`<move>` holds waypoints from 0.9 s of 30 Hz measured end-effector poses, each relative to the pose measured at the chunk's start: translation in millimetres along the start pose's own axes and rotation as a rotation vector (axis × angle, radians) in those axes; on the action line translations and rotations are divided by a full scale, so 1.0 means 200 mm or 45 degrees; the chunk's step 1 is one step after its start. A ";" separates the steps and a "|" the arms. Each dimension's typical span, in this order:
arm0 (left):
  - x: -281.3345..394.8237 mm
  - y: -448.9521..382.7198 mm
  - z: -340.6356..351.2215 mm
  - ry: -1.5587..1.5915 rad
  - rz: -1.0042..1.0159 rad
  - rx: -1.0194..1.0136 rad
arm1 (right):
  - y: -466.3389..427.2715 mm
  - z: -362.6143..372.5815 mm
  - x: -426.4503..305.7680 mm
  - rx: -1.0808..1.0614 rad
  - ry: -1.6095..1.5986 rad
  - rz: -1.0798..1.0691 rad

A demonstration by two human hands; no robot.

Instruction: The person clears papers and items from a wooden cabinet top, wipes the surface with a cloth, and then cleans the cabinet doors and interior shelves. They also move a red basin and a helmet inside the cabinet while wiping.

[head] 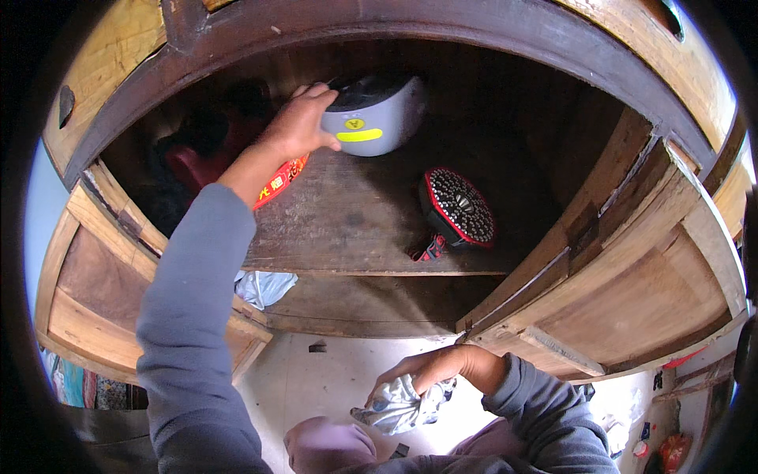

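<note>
Inside an open wooden cabinet, my left hand [302, 124] grips the left side of a grey appliance [379, 130] with a dark top and yellow marks, perhaps a small rice cooker; its fingers lie at the rim, the thumb on the front. Under my left wrist shows a red packet [278, 188] bearing writing. To the right, on the shelf [343, 219], rests a round lamp-like device [461, 204] with a red rim, a dotted face and a red and black strap. Lower down, outside the cabinet, my right hand [435, 370] holds a crumpled light patterned cloth [408, 406].
Cabinet doors stand open at the left [106, 296] and right [639, 290]. A white plastic bag [266, 287] lies in the lower compartment. Dark red and black items sit at the shelf's shadowed left. My knees are above the pale floor [278, 379].
</note>
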State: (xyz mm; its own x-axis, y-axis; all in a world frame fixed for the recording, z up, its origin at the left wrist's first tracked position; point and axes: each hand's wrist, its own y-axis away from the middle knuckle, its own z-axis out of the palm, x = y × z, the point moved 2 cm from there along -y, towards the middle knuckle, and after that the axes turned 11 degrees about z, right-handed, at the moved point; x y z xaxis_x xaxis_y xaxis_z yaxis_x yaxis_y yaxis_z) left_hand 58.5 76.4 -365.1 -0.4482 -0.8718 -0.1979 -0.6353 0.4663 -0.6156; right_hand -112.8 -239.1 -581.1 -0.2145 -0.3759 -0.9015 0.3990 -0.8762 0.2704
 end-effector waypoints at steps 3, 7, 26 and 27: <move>0.03 0.05 -0.09 0.064 -0.125 -0.146 | 0.04 0.00 0.01 0.057 -0.058 -0.006; 0.01 0.20 -0.09 -0.114 -0.219 -0.163 | 0.04 -0.01 0.00 0.035 0.003 0.029; 0.93 -0.02 0.14 0.264 0.634 -0.387 | -0.04 0.01 0.00 -0.050 0.038 0.053; 0.93 -0.03 0.18 0.257 0.607 -0.409 | -0.06 0.00 0.03 -0.056 0.055 0.040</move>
State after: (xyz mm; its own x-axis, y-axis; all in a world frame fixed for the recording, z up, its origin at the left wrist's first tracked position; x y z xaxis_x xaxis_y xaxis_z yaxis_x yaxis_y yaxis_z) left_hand 0.8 -94.4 -425.6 -0.8205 -0.5246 -0.2270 -0.4790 0.8478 -0.2278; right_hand -118.8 -231.3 -588.5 -0.1632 -0.3889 -0.9067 0.4440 -0.8497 0.2845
